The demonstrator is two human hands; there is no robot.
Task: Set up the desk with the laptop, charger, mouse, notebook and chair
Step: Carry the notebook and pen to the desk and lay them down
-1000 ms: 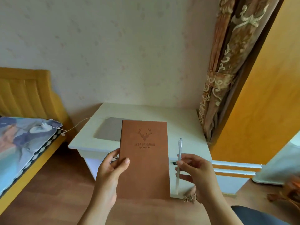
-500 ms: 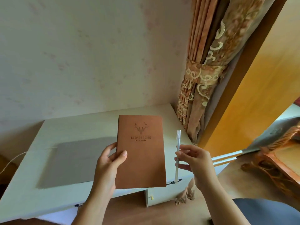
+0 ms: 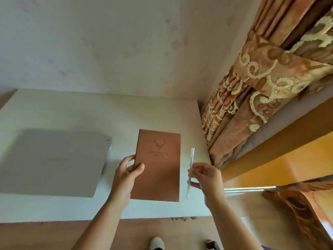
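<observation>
- Your left hand (image 3: 127,175) grips the brown notebook (image 3: 158,165) by its left edge, thumb on the cover, fingers curled behind. The notebook is over the right part of the desk (image 3: 126,112). Can't tell if its lower edge touches the top yet.
- Your right hand (image 3: 205,179) pinches a clear pen (image 3: 190,170) btwn thumb and fingers, pen nearly upright, just beside the notebook's right edge, not touching it.
- Closed grey laptop (image 3: 52,163) lies flat on the left half of the desk, w/ a clear gap btwn it and the notebook.
- Step in hand, as I read it: put the notebook down right of the laptop.
- Lower it flat, cover up, long edge roughly parallel to the laptop's side. Keep that gap so the lid can open w/o catching.
- Don't slide it too far right: the curtain (image 3: 239,112) hangs at the desk's right rear corner and the desk edge is near.
- Let go w/ the left hand only once the whole back rests on the desk. Slip the fingers out from under the left edge last.
- Pen: lay it next to the notebook or on the cover, lengthwise. It looks round, so prob rolls. Keep it off the front edge.
- Charger and mouse not in view. A carved wooden piece (image 3: 297,204) at lower right may be the chair, can't be sure.
</observation>
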